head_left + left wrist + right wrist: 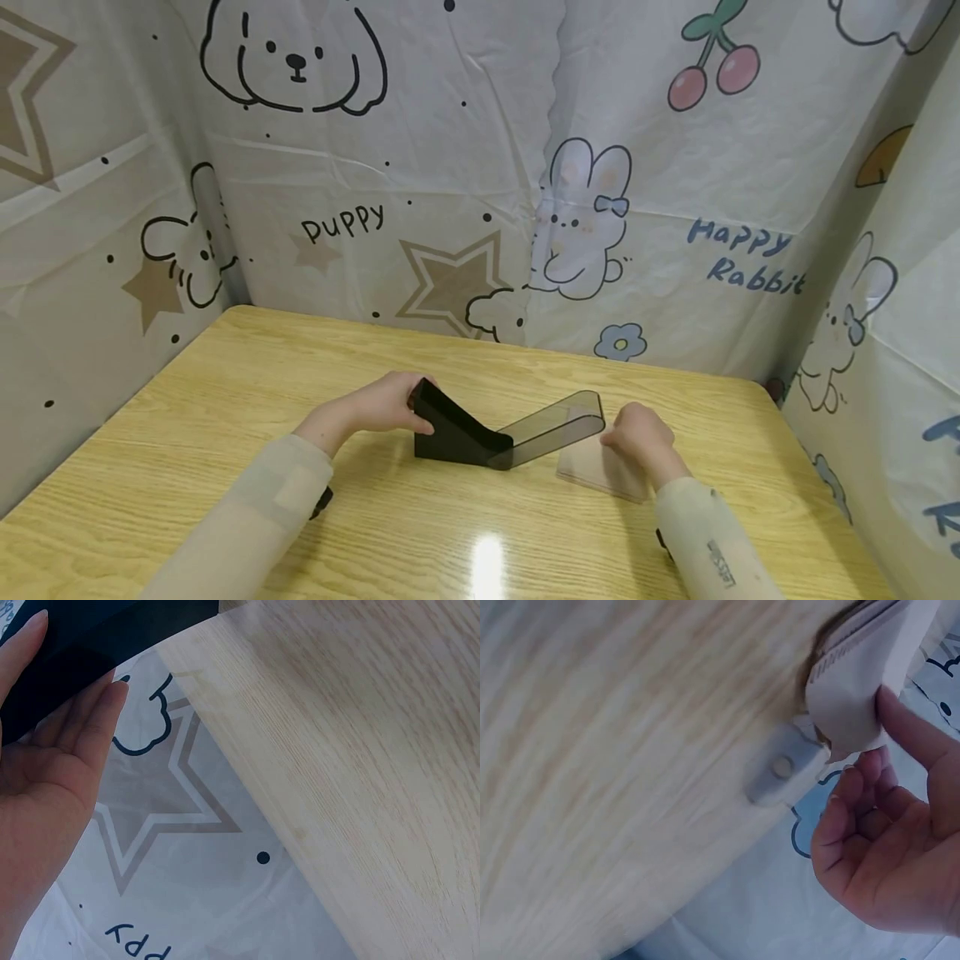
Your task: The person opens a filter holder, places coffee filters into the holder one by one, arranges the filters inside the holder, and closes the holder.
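The hands (378,404) were bare beyond pale cream sleeves (247,517), the right bearing grey lettering (722,562), black pieces (322,503) showing underneath.

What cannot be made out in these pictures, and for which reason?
Head view: some fingers of the left hand, behind the black holder.
Left wrist view: remainder of the black holder, cut off by top edge.
Right wrist view: far end of the pale stack, cut off by top edge.
Head view: right sleeve lettering, too small.
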Demonstrator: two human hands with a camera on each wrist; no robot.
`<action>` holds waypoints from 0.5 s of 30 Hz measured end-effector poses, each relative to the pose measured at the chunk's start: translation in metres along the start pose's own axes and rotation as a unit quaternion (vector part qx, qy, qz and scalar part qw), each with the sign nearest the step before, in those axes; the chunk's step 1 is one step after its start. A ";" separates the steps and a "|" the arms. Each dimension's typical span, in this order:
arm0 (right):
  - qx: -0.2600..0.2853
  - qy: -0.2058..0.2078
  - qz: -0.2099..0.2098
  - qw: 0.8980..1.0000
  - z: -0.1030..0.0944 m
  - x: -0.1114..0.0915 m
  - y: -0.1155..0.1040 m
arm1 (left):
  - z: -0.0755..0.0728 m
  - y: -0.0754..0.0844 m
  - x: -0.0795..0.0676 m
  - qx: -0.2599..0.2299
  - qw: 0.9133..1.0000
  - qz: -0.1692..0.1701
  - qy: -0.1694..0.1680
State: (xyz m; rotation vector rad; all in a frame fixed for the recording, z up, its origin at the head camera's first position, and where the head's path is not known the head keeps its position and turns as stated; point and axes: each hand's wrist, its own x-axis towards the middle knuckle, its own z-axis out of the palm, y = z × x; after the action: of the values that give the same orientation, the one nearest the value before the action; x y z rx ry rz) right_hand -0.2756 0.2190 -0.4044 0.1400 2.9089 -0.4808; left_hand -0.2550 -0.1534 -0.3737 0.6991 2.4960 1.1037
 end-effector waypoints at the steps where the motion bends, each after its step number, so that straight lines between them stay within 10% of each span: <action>1: 0.003 0.008 0.003 1.000 0.000 0.000 0.001 | 0.000 0.000 0.000 0.001 1.000 -0.001 0.001; 15: 0.073 -0.007 -0.053 0.996 -0.017 -0.001 0.014 | 0.001 0.001 0.000 0.011 1.000 0.000 0.002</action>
State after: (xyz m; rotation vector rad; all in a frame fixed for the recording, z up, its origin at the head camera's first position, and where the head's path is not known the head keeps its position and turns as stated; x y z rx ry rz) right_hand -0.2759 0.2378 -0.3928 0.0029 2.8763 -0.7104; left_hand -0.2540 -0.1525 -0.3729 0.7034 2.5138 1.0809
